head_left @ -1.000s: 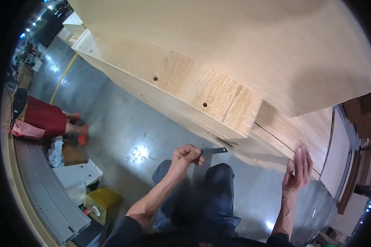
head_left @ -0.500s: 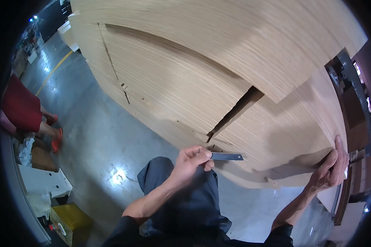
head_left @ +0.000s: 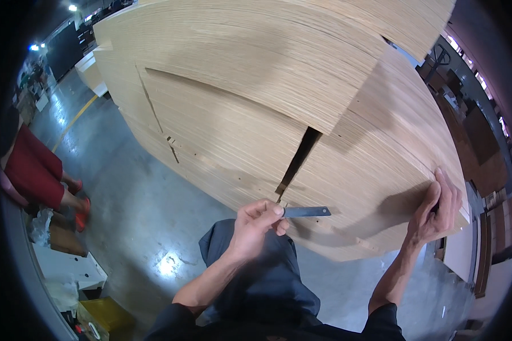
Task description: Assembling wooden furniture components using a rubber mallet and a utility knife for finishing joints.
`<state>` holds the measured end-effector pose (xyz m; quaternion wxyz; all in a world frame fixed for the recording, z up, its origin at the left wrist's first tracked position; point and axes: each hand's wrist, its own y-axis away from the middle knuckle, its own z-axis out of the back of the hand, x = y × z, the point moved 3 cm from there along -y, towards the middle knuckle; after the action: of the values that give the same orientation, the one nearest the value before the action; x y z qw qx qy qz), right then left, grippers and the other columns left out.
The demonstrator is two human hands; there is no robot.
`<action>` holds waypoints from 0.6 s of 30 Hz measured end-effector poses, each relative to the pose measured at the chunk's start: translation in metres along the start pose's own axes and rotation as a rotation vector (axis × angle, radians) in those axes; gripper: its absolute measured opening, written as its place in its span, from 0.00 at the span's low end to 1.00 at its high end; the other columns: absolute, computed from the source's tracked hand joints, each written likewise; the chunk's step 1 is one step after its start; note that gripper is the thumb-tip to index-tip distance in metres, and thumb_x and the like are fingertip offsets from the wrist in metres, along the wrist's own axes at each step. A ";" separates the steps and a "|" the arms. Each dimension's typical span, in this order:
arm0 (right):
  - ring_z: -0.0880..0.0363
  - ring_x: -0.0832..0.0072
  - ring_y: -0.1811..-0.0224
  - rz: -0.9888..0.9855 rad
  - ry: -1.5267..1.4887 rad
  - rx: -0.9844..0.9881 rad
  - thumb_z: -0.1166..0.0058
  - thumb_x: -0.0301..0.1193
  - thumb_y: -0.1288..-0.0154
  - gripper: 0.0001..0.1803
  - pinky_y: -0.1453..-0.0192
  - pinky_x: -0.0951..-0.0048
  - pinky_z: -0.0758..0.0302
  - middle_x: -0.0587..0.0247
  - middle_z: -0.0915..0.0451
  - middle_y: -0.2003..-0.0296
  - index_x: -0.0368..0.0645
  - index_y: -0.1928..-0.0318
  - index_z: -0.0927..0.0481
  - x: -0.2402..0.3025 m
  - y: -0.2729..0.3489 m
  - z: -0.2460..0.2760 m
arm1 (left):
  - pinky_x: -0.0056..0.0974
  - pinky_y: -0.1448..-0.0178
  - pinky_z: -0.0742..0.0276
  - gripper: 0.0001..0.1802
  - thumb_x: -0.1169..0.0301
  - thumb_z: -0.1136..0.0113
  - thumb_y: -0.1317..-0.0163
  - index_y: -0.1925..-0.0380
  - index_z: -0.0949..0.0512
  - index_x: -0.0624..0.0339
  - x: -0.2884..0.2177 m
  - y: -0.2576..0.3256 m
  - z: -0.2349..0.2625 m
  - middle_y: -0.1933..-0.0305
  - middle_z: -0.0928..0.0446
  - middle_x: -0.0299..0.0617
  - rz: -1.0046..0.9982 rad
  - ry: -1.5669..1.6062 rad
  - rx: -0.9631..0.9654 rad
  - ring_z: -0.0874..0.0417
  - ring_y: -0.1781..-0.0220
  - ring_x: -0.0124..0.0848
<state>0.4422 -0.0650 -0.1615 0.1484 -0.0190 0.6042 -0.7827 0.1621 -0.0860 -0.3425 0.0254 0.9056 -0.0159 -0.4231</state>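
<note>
My left hand (head_left: 256,224) is closed, pinching a flat dark metal strip (head_left: 307,212) between thumb and fingers. A small round hole shows at the strip's free end, which points right. The strip is held just above the near edge of a pale wood-grain cabinet front (head_left: 210,131), close to the lower end of a dark gap (head_left: 297,160) between two panels. My right hand (head_left: 436,216) is on the right-hand panel (head_left: 358,187) near its right edge. Its fingers are stretched along the wood and the thumb stands apart. The palm side is hidden.
A person in red clothing and red shoes (head_left: 82,214) stands at the left. Near them on the floor are a white panel piece (head_left: 68,264) and a yellow box (head_left: 105,312). Stacked boards (head_left: 486,244) stand at the right. An upper wood panel (head_left: 256,51) overhangs the gap.
The view has shifted, showing more of the right-hand panel and its far end. My right hand appears farther left and its fingers look straighter. The strip stays pinched in my left hand.
</note>
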 end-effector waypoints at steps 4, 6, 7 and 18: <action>0.16 0.63 0.57 -0.009 -0.173 -0.082 0.45 0.23 0.38 0.09 0.49 0.64 0.29 0.55 0.14 0.61 0.36 0.58 0.15 -0.007 0.002 0.002 | 0.35 0.68 0.25 0.11 0.71 0.41 0.34 0.76 0.27 0.62 -0.020 0.010 -0.014 0.80 0.27 0.40 -0.135 -0.078 0.000 0.20 0.75 0.31; 0.17 0.67 0.58 -0.075 -0.244 -0.086 0.44 0.20 0.41 0.08 0.48 0.67 0.31 0.58 0.14 0.62 0.37 0.61 0.15 0.007 0.005 0.000 | 0.34 0.70 0.26 0.11 0.69 0.42 0.34 0.75 0.28 0.61 -0.029 0.019 -0.014 0.79 0.28 0.38 -0.156 -0.090 -0.134 0.23 0.78 0.29; 0.17 0.69 0.57 -0.115 -0.271 -0.114 0.41 0.20 0.44 0.09 0.46 0.67 0.32 0.60 0.14 0.62 0.38 0.62 0.15 0.015 0.008 0.000 | 0.34 0.70 0.25 0.10 0.70 0.42 0.34 0.73 0.27 0.62 -0.035 0.023 -0.012 0.79 0.26 0.41 -0.198 -0.073 -0.118 0.22 0.78 0.30; 0.18 0.57 0.53 -0.065 -0.855 -0.143 0.35 0.23 0.52 0.10 0.50 0.64 0.21 0.55 0.15 0.61 0.36 0.65 0.15 0.065 0.029 -0.021 | 0.30 0.67 0.35 0.10 0.63 0.48 0.28 0.68 0.29 0.56 -0.070 0.038 -0.015 0.73 0.29 0.35 -0.456 -0.153 -0.118 0.31 0.74 0.24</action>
<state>0.3818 -0.0686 -0.2043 0.3590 -0.3708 0.5402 -0.6647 0.1290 -0.1198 -0.2771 -0.0193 0.8480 0.2114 -0.4856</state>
